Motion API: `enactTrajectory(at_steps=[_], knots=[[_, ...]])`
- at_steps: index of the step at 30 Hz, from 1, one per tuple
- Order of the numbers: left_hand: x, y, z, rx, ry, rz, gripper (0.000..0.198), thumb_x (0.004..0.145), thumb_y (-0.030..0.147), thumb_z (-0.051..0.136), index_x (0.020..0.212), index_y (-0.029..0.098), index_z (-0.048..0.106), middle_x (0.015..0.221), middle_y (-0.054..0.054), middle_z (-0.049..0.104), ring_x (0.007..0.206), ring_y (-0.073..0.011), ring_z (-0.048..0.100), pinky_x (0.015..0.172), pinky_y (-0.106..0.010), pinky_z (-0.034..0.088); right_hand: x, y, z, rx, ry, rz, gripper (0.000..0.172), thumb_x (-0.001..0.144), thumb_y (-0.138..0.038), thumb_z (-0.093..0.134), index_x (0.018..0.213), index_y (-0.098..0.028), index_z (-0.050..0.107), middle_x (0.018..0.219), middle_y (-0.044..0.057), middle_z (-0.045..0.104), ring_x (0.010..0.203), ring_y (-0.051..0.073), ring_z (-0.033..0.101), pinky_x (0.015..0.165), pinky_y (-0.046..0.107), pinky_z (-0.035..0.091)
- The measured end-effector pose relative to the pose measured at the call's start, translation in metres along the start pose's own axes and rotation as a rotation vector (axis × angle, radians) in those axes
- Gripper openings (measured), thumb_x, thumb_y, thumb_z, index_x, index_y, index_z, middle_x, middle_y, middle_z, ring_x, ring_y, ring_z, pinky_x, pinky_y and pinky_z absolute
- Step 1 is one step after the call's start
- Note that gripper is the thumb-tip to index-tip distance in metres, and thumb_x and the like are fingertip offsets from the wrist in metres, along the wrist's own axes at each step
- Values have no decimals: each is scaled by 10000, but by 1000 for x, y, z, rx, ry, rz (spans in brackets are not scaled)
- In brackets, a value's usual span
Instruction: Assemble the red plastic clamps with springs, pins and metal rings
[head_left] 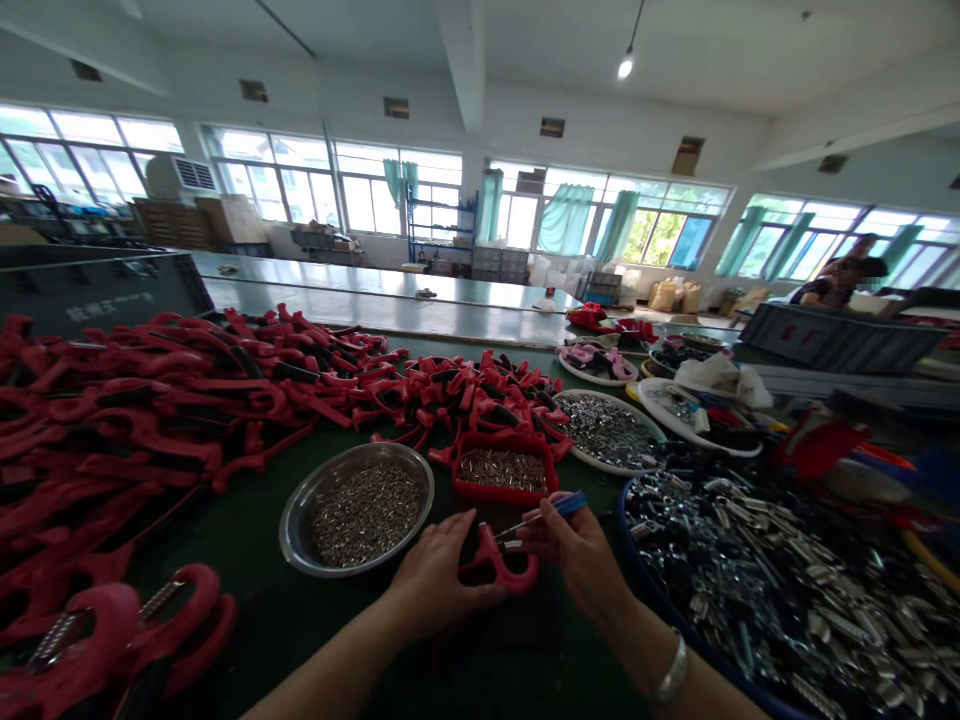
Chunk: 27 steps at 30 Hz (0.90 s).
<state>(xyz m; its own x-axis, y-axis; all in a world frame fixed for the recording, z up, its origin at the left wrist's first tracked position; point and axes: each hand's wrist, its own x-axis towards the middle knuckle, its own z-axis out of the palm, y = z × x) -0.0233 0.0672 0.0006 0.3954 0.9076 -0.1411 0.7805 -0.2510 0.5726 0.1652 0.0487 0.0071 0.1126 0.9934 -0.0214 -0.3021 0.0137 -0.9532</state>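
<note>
Red rubber-coated clamp (pixel 499 565) sits between the person's two hands, low in the head view, above a green work mat (pixel 247 600). The left hand (pixel 442 580) cups it from the side, its fingers (pixel 457 545) slightly spread and curled against the red arm. The right hand (pixel 577 550) has thumb and fingertips pressed together, pinching a blue-handled screwdriver (pixel 570 505) whose thin shaft reaches toward a small metal piece (pixel 512 545) at the clamp. A silver bracelet (pixel 671 672) circles the right wrist. Just beyond the hands lie a steel bowl (pixel 300 530) of small metal pins (pixel 367 515) and a red tray (pixel 504 488) holding similar pins, while a blue-rimmed basin (pixel 645 590) of metal fittings (pixel 795 590) sits beside the right hand. A large heap of red clamps (pixel 127 430) fills the left side, and a co-worker (pixel 844 282) sits far off to the right, behind a grey crate (pixel 832 338)
</note>
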Motion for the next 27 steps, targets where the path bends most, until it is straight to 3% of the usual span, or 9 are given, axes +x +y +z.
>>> enactTrajectory(at_steps=[3, 6, 10, 13, 17, 19, 21, 25, 27], knots=[[0, 2, 1, 3, 29, -5, 935, 618, 681, 534, 1362, 152, 332, 1414, -96, 351, 1296, -292, 293, 1066, -392, 239, 5, -1, -6, -281, 36, -121, 321, 776, -479, 571, 866, -203, 436, 748, 10, 644, 620, 173, 652, 550, 314, 545], [0, 11, 0, 58, 102, -20, 722, 750, 581, 442, 1325, 147, 398, 1365, -95, 426, 1253, -266, 368, 1038, -373, 284, 25, -8, -13, -675, 148, -326, 307, 817, -502, 473, 887, -205, 445, 763, 29, 635, 656, 180, 636, 557, 313, 527], [-1, 17, -25, 115, 178, -23, 447, 828, 359, 396, 1239, 215, 494, 1280, -46, 526, 1147, -202, 490, 952, -304, 369, 73, -21, -27, -941, 199, -386, 226, 687, -399, 636, 766, -208, 545, 725, 16, 624, 710, 191, 597, 679, 321, 471], [1, -1, -60, 259, 224, -119, 363, 848, 363, 372, 1160, 288, 543, 1204, -19, 586, 1067, -211, 548, 864, -319, 412, 107, -28, -38, -1102, 175, -317, 197, 590, -331, 704, 638, -189, 576, 611, 16, 614, 634, 202, 592, 623, 311, 448], [5, -49, -95, 410, 181, -295, 333, 721, 355, 571, 1031, 251, 632, 1119, -82, 629, 1030, -289, 562, 812, -369, 424, 128, -35, -36, -1241, 229, -286, 302, 677, -298, 638, 901, -97, 607, 728, 106, 647, 707, 253, 614, 635, 349, 447], [7, -68, -99, 398, 141, -311, 250, 664, 337, 624, 902, 278, 674, 1039, -46, 662, 970, -259, 592, 768, -324, 438, 124, -37, -19, -1298, 204, -336, 350, 750, -278, 564, 1034, -74, 568, 832, 135, 648, 819, 262, 608, 718, 367, 442], [8, -78, -96, 379, 124, -317, 154, 687, 325, 593, 812, 305, 680, 992, -2, 675, 915, -215, 610, 721, -281, 441, 111, -35, 9, -1351, 82, -414, 302, 806, -251, 496, 1062, -109, 569, 927, 120, 645, 912, 227, 588, 807, 338, 421], [11, -79, -87, 351, 125, -328, 150, 716, 280, 543, 788, 284, 675, 980, -15, 675, 899, -215, 610, 699, -283, 436, 83, -15, 84, -1449, -395, -522, 194, 815, -310, 538, 982, -281, 632, 960, -14, 661, 898, 131, 596, 793, 216, 431], [12, -77, -86, 341, 129, -320, 155, 703, 299, 565, 812, 266, 670, 975, -36, 675, 912, -227, 604, 717, -290, 433, 75, -1, 118, -1532, -546, -514, 181, 776, -343, 608, 922, -245, 654, 979, 25, 658, 931, 179, 589, 794, 271, 450]])
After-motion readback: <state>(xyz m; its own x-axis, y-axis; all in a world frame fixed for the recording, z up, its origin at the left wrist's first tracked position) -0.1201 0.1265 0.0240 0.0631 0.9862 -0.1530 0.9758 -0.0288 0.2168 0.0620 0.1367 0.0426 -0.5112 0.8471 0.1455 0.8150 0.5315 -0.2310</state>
